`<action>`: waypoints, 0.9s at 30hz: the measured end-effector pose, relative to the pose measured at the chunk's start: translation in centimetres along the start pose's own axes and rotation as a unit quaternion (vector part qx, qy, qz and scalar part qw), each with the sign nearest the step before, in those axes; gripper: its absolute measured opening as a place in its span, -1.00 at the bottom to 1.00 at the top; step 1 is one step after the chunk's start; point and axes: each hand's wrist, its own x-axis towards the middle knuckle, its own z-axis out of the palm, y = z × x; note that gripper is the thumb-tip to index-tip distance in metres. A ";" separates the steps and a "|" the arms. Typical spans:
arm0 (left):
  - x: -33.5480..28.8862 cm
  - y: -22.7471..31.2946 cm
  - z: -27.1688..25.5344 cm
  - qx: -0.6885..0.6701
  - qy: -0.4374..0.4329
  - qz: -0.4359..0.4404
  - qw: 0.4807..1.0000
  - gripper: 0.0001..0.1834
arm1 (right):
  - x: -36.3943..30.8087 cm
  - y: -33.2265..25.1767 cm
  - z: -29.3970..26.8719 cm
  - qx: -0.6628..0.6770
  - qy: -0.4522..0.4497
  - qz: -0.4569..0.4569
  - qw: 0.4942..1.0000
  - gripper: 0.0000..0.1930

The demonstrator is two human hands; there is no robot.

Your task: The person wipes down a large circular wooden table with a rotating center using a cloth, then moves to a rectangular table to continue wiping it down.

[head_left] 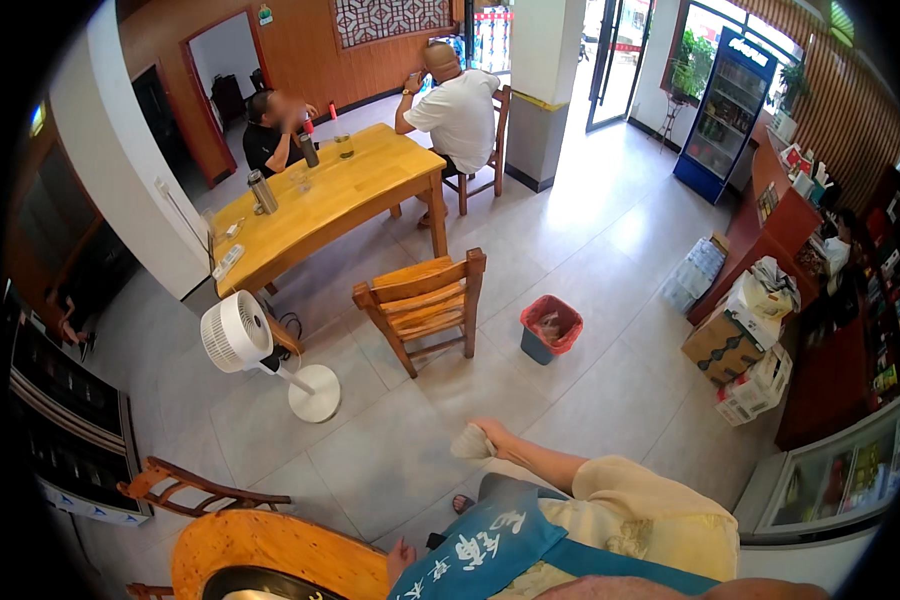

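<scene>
Right hand (492,431), pale item (468,443), pointing left

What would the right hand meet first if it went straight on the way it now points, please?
Probably the fan base, which lies farther left, roughly in line with the right hand and its pale cloth; depth is unclear, so the hand may pass above it.

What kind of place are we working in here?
Most likely a small eatery: a long wooden table with people sitting at it, an upright glass-fronted fridge near the doorway, and a reddish counter along the right side.
</scene>
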 end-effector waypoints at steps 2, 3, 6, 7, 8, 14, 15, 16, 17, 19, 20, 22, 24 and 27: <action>2.4 0.4 -1.7 -0.049 -0.018 0.011 0.999 -0.42 | 2.3 -2.0 2.6 0.062 -0.008 0.003 0.998 -0.75; 3.1 0.8 -2.2 -0.014 -0.020 0.019 1.000 -0.43 | 3.0 -3.3 4.0 0.114 -0.004 0.044 0.993 -0.76; 5.8 8.1 -3.1 0.057 -0.052 -0.004 0.997 -0.43 | 7.3 -5.9 4.0 0.184 0.013 0.082 0.979 -0.75; 7.1 9.7 -3.9 0.098 -0.057 -0.032 0.993 -0.43 | 9.6 -6.6 4.2 0.200 0.000 0.080 0.977 -0.74; 8.5 4.6 -3.9 -0.044 0.007 -0.063 0.997 -0.45 | 12.0 -7.4 6.4 0.196 -0.027 0.091 0.976 -0.74; 15.9 10.5 -7.9 0.062 -0.047 -0.086 0.993 -0.48 | 24.1 -11.1 6.8 0.188 -0.039 0.027 0.981 -0.68; 16.3 12.3 -8.4 0.071 -0.052 -0.095 0.992 -0.49 | 25.9 -11.7 6.8 0.222 -0.036 0.001 0.974 -0.69; 16.2 14.5 -8.6 0.062 -0.013 -0.058 0.996 -0.48 | 27.1 -11.9 6.8 0.255 -0.031 -0.019 0.966 -0.71; 15.3 15.8 -8.9 0.052 0.034 -0.034 0.998 -0.48 | 27.2 -12.2 7.6 0.263 -0.019 -0.010 0.965 -0.70; 14.6 17.6 -9.2 0.077 0.056 -0.049 0.994 -0.47 | 27.5 -13.3 8.8 0.275 -0.002 0.009 0.961 -0.68; 14.6 19.1 -9.4 0.086 0.041 -0.064 0.993 -0.46 | 27.9 -13.6 8.3 0.282 0.014 0.007 0.959 -0.68; 14.7 21.1 -9.9 0.089 0.037 -0.088 0.991 -0.46 | 29.5 -13.9 7.1 0.346 -0.030 0.000 0.938 -0.66; 15.0 21.5 -10.5 0.099 -0.018 -0.104 0.989 -0.45 | 30.1 -14.1 6.6 0.357 -0.086 0.002 0.930 -0.66; 15.4 21.6 -11.2 0.075 -0.030 -0.129 0.988 -0.43 | 30.4 -14.4 7.8 0.348 -0.081 -0.022 0.934 -0.68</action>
